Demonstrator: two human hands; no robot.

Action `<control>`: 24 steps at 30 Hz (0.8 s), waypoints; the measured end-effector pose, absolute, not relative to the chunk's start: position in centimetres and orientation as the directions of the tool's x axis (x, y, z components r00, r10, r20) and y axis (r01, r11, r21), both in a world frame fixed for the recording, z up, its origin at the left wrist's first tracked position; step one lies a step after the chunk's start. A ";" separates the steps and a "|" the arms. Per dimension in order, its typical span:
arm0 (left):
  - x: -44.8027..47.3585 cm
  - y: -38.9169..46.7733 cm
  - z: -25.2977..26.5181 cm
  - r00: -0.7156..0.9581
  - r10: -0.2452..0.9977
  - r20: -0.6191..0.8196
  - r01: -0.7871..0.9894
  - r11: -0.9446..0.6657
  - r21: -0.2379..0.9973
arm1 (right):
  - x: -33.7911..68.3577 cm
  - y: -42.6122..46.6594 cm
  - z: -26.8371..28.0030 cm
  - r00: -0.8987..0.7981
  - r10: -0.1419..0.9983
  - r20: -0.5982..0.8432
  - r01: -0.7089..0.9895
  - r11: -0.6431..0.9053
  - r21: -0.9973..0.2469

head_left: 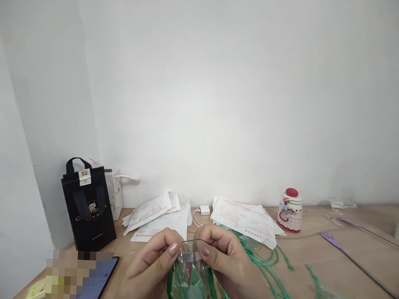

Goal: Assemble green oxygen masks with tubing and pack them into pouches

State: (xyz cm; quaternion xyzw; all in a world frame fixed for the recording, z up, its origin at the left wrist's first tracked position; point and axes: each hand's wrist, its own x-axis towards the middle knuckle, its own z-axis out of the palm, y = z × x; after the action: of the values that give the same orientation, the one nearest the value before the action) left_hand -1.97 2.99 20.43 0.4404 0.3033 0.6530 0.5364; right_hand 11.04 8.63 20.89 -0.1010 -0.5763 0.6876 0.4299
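A clear plastic oxygen mask [189,279] with a green tint is held low in the middle of the view. Across its narrow top runs a flat silver nose strip [190,256]. My left hand [156,264] pinches the left end of that strip between thumb and curled fingers. The right end is gripped in the same way by my right hand [226,261]. Green straps [212,289] hang down on both sides of the mask. The mask's lower part is cut off by the frame edge.
Green tubing [273,276] lies coiled to the right. White paper packets [244,220] lie along the wall, near a white charger [204,210]. A black bag [88,206] and a phone [103,273] are left. A red-lidded bottle [290,210] and purple-ended rods [356,260] are right.
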 end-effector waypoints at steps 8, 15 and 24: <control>-3.1 2.9 20.5 -0.029 0.957 0.290 -0.097 -0.291 0.952 | 11.1 8.1 21.4 -0.564 0.761 0.320 -0.383 0.102 -0.918; -2.5 2.6 20.8 -0.087 0.956 0.281 -0.147 -0.292 0.945 | 10.8 7.9 21.2 -0.487 0.839 0.242 -0.461 -0.011 -0.888; -2.4 3.2 20.4 -0.360 0.904 0.232 -0.176 -0.310 0.934 | 10.8 8.8 20.8 -0.525 0.803 0.283 -0.418 0.045 -0.907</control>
State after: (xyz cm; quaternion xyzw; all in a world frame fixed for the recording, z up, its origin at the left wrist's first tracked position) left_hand -2.45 3.23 20.39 0.4118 0.4415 0.6967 0.3875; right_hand 10.78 8.83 20.82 -0.1712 -0.5610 0.6693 0.4561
